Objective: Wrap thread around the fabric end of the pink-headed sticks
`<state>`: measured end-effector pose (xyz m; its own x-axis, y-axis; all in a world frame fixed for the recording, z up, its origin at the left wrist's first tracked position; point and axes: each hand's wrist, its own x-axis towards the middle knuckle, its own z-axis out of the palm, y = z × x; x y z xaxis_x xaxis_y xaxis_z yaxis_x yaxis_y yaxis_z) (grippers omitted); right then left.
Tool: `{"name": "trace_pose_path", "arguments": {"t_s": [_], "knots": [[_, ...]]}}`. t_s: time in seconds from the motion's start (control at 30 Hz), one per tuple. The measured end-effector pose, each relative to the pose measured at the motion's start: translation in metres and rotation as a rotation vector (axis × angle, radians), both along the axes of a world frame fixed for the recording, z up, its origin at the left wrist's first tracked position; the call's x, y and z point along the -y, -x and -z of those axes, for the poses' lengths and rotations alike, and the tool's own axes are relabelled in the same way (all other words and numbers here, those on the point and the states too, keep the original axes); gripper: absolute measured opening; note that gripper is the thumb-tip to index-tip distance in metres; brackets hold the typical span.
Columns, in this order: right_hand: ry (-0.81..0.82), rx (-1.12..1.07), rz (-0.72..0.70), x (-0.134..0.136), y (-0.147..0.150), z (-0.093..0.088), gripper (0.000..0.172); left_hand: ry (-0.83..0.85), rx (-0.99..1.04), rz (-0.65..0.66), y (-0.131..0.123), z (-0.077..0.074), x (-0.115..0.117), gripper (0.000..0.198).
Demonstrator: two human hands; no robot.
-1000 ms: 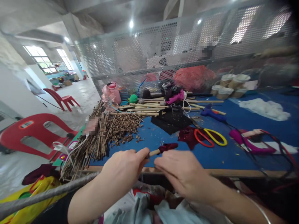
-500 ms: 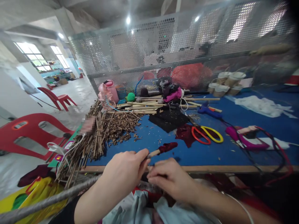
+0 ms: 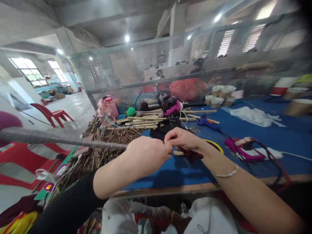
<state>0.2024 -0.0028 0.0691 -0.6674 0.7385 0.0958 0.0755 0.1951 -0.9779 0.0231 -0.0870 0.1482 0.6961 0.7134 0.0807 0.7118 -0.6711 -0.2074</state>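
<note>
My left hand (image 3: 148, 154) is closed round a long grey-wrapped stick (image 3: 97, 144). The thick end of the stick reaches to the left edge, beside a blurred pink round shape (image 3: 11, 126). Past my fist, a bare pale wood end (image 3: 177, 153) sticks out, with dark red cloth (image 3: 193, 156) at its tip. My right hand (image 3: 181, 138) is pinched closed against the top of my left hand; what its fingertips hold is too small to make out. Scissors with a yellow handle (image 3: 216, 145) lie partly hidden behind my right forearm.
Brown twigs and dry bits (image 3: 119, 134) cover the table's left side. Pale sticks (image 3: 141, 122), a black cloth (image 3: 159, 131) and a blue glue gun (image 3: 208, 123) lie further back. A purple tool with cables (image 3: 246, 151), white cloth (image 3: 254, 116) and paper cups (image 3: 219, 94) are to the right.
Both hands have risen and moved forward over the table with the stick. The stick has swung up from the lower left to nearly level. My right hand now sits above my left fist.
</note>
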Motion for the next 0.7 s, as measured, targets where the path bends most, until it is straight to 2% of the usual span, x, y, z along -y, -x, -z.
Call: {"name": "trace_pose_path", "arguments": {"t_s": [0.07, 0.13, 0.17, 0.23, 0.33, 0.4, 0.5, 0.6, 0.7], "knots": [[0.081, -0.107, 0.072, 0.000, -0.003, 0.017, 0.035, -0.057, 0.023, 0.011, -0.005, 0.000, -0.010, 0.030], [0.036, -0.154, 0.224, 0.009, -0.004, 0.029, 0.037, -0.077, 0.031, -0.004, -0.005, 0.005, -0.021, 0.030], [-0.042, -0.131, 0.304, 0.016, -0.003, 0.032, 0.035, -0.071, 0.028, -0.024, -0.004, 0.009, -0.026, 0.030], [-0.265, 0.013, 0.368, 0.029, -0.003, 0.029, 0.027, -0.040, 0.021, -0.076, 0.000, 0.019, -0.034, 0.030], [-0.651, 0.240, 0.340, 0.038, -0.006, 0.009, 0.026, 0.027, 0.018, -0.130, 0.003, 0.033, -0.038, 0.029], [-0.805, 0.320, 0.290, 0.032, -0.009, -0.004, 0.026, 0.072, 0.029, -0.131, 0.001, 0.038, -0.038, 0.029], [-0.852, 0.338, 0.292, 0.016, -0.011, -0.009, 0.026, 0.102, 0.052, -0.098, -0.006, 0.038, -0.046, 0.029], [-0.810, 0.341, 0.419, 0.011, -0.011, 0.003, 0.027, 0.077, 0.033, -0.015, -0.012, 0.038, -0.061, 0.025], [-0.731, 0.343, 0.508, 0.020, -0.015, 0.018, 0.027, 0.052, 0.003, 0.072, -0.018, 0.041, -0.072, 0.021]]}}
